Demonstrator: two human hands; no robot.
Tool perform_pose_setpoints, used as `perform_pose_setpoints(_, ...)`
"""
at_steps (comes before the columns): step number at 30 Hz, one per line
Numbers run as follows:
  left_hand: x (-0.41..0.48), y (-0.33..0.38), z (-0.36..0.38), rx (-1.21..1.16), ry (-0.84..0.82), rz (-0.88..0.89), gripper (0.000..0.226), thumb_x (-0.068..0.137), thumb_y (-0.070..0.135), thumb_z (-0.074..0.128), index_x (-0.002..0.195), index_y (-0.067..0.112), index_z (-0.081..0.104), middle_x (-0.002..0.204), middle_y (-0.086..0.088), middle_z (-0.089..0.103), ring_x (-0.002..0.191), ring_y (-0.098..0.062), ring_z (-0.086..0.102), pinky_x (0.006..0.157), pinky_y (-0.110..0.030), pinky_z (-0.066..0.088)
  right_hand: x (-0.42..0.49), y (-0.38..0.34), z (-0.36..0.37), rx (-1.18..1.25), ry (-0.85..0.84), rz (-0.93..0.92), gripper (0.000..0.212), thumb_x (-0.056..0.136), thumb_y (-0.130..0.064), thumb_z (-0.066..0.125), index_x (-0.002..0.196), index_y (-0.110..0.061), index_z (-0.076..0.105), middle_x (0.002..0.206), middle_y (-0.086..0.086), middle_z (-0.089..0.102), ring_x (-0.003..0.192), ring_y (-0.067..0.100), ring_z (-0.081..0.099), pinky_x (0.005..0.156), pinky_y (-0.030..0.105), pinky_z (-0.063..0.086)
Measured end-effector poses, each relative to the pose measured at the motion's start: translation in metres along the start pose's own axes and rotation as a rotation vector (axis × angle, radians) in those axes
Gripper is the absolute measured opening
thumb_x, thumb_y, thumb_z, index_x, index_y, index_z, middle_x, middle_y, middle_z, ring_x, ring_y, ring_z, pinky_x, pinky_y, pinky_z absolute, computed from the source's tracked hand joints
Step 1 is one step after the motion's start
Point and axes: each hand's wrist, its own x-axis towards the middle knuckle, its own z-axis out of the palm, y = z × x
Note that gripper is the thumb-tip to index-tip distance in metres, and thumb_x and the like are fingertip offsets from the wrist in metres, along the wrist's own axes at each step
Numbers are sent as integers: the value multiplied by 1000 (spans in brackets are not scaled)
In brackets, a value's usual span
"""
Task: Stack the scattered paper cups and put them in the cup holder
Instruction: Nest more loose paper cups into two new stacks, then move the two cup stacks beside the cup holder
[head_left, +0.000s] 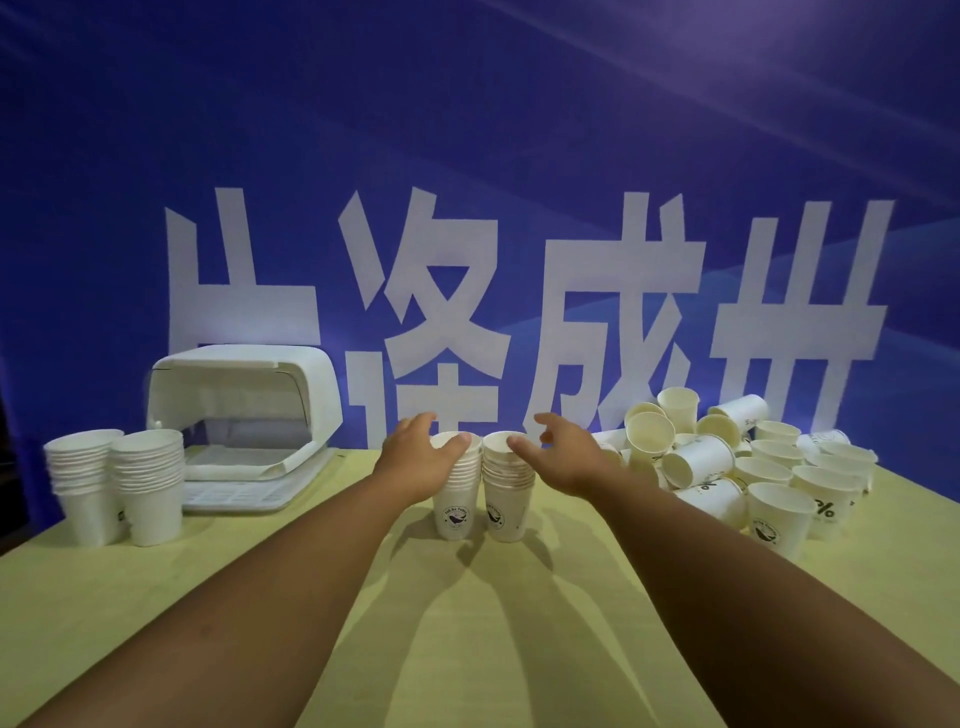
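A: Near edge first?
B: Pale wood table (467, 649), with both bare forearms stretched out over it. Mid-table stood two nested cup stacks side by side, almost touching, upright, with a logo on each bottom cup.
A: Hands?
B: Left hand (415, 460) gripped the top of the left centre stack (453, 499), fingers curled over the far rim, thumb on the near side. Right hand (566, 457) was spread loose. Its thumb tip was at the rim of the right centre stack (506, 493), fingers arched above it, closed on nothing.
A: Other cups?
B: Two more nested stacks (148, 483) stood upright together at the left edge. On the right was a heap of loose cups (727, 467), some upright, some tipped on their sides.
A: Holder?
B: White cup holder (244, 405) sat just behind the left-edge stacks, lid swung up, front open. Inside I could make out a white floor panel; the rest was too blurred. Blue banner (467, 130) with big white characters hung behind everything.
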Motion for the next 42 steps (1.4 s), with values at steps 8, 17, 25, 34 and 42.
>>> perform_pose_setpoints(8, -1, -19, 17, -76, -111, -72, 92, 78, 45, 82, 151, 26, 29, 140, -2, 55, 122, -26, 56, 92, -35, 48, -2, 9, 23, 231, -54, 84, 71, 91, -60, 61, 149, -26, 40, 144, 5, 53, 120, 29, 58, 74, 35, 60)
perform_pose_setpoints(17, -18, -44, 34, -263, -7, -186, 66, 77, 27, 83, 127, 26, 40, 121, 2, 60, 99, -18, 59, 79, -33, 48, -9, 15, 71, 349, -178, 99, 56, 77, -26, 85, 124, -31, 54, 118, -5, 64, 109, 18, 62, 92, 42, 59)
perform_pose_setpoints(25, -45, -102, -25, -297, 201, -265, 73, 72, 24, 84, 131, 27, 40, 124, 1, 58, 104, -22, 61, 78, -35, 49, -10, -47, 140, 372, -276, 26, 63, 76, -31, 87, 130, -29, 54, 120, -4, 64, 106, 20, 63, 78, 31, 60)
perform_pose_setpoints(34, -77, -188, -109, -267, 373, -379, 84, 76, 12, 80, 140, 28, 27, 132, -3, 55, 104, -21, 54, 80, -36, 46, -28, -141, 233, 375, -353, -90, 67, 77, -34, 86, 134, -21, 52, 128, 0, 63, 109, 21, 62, 95, 38, 57)
perform_pose_setpoints(42, -89, -260, -175, -246, 508, -433, 74, 77, 13, 85, 135, 19, 39, 133, -9, 59, 116, -31, 60, 88, -39, 48, -40, -205, 297, 330, -305, -175, 56, 78, -32, 83, 125, -15, 58, 122, 2, 67, 106, 20, 64, 89, 31, 52)
